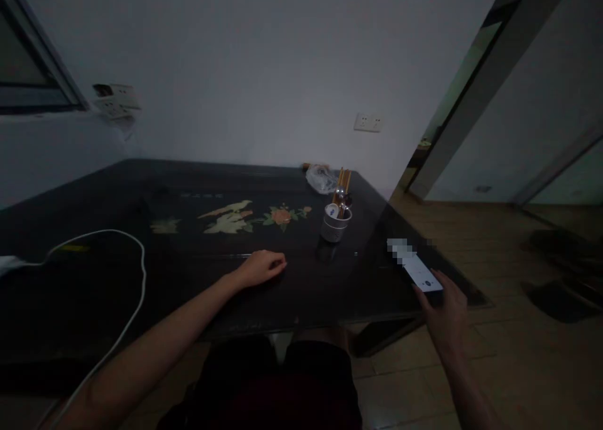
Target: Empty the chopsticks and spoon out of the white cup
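My right hand (446,304) grips the lower end of a phone (421,274) at the right side of the dark table (301,298). The thumb is on the phone's near edge and the fingers are along its far side. Its screen is lit white, and the upper part is blurred out. My left hand (262,267) rests on the tabletop near the front edge, its fingers curled in and nothing seen in them. Between the hands, farther back, stands a grey utensil holder (334,230) with chopsticks (347,180) and spoons in it.
Behind the holder lies a clear plastic bag (321,179). A white cable (143,260) loops over the table's left side, passing by my left forearm. Bird and flower designs (281,216) decorate the tabletop. Wall sockets (368,122) are above the table, and a doorway opens at the right.
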The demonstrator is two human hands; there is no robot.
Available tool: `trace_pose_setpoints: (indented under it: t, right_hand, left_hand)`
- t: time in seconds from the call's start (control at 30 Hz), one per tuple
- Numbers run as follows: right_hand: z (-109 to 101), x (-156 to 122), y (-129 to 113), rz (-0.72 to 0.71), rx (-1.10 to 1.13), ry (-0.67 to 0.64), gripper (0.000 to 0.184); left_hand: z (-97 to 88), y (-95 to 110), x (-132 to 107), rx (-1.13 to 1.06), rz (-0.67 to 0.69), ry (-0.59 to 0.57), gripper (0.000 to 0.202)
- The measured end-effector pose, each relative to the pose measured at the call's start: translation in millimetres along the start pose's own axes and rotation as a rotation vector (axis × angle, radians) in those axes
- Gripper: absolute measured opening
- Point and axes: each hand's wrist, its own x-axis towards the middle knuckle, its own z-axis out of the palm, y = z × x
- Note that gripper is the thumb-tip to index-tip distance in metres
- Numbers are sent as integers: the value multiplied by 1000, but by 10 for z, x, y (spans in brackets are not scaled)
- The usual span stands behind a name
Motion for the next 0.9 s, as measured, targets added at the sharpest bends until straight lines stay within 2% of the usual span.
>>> trace_pose_setpoints:
  t: [0.1, 0.17, 0.23, 0.3, 0.33, 0.4, 0.5, 0.6, 0.73, 0.9]
  right_hand:
    - [133, 122, -310, 54, 195, -44, 41]
    - [336, 257, -508, 160, 439, -125, 34]
    - [625, 446, -680, 359, 714, -163, 30]
    - [968, 676, -821, 577, 1003, -125, 28]
    - [1146, 794, -881, 663, 1094, -129, 28]
    - [1486, 1005, -982, 812, 1137, -105, 26]
    - [1888, 1169, -1093, 825, 1049, -26, 27]
    - [2112, 1126, -1144, 798, 1032, -9, 26]
    - [2191, 989, -1102, 728, 1027, -27, 22]
    - [2221, 965, -1021, 713, 1060, -79, 25]
  left_hand:
    - [-14, 14, 1, 7, 4, -1, 23]
    - [-21, 20, 0, 12, 3, -9, 23]
    - [-24, 20, -3, 13, -1, -16, 23]
    - [-21, 14, -7, 10, -2, -16, 22]
    - [-19, 10, -8, 11, -1, -13, 22]
    - [-15, 2, -11, 19, 3, -5, 24]
    - [-17, -3, -13, 23, 11, -2, 28]
    - [-23, -1, -14, 16, 16, -6, 32]
    - [-22, -11, -14, 24, 23, -7, 30]
    - [-37, -20, -15, 56, 51, 20, 31]
